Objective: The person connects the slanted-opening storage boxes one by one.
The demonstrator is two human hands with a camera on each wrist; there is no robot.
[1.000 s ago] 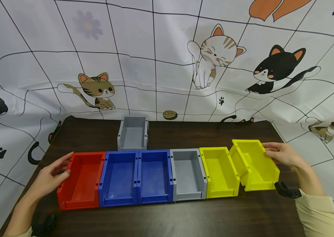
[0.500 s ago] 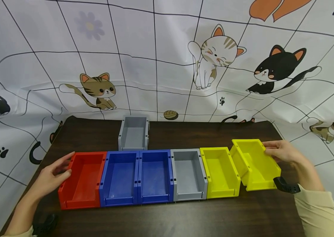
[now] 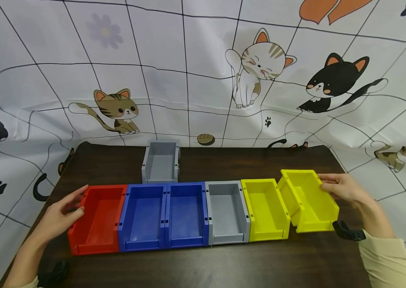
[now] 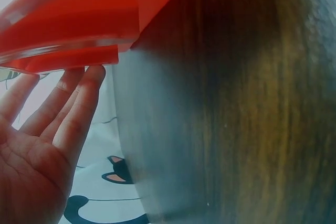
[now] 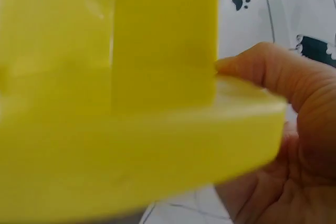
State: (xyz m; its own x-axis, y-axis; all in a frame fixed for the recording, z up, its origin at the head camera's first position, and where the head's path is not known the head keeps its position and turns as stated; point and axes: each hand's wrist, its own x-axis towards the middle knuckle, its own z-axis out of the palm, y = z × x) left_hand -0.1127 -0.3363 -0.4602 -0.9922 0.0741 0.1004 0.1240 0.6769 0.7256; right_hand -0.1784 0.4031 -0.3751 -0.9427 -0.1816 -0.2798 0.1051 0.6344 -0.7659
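My left hand (image 3: 57,218) is at the outer side of the red storage bin (image 3: 100,218), the leftmost in a row. In the left wrist view its fairly straight fingertips touch the edge of the red bin (image 4: 79,30). At the row's right end, my right hand (image 3: 343,187) pinches the right side rim of a yellow storage bin (image 3: 311,200), which sits tilted beside another yellow bin (image 3: 266,210). The right wrist view has the thumb at the rim of the tilted yellow bin (image 5: 157,145); the other fingers are partly hidden behind it.
Two blue bins (image 3: 143,218) and a grey bin (image 3: 228,212) stand between the red and yellow ones. Behind the blue bins is a second grey bin (image 3: 160,162). All rest on a dark wooden table (image 3: 203,266), with a cat-print sheet (image 3: 174,72) behind it.
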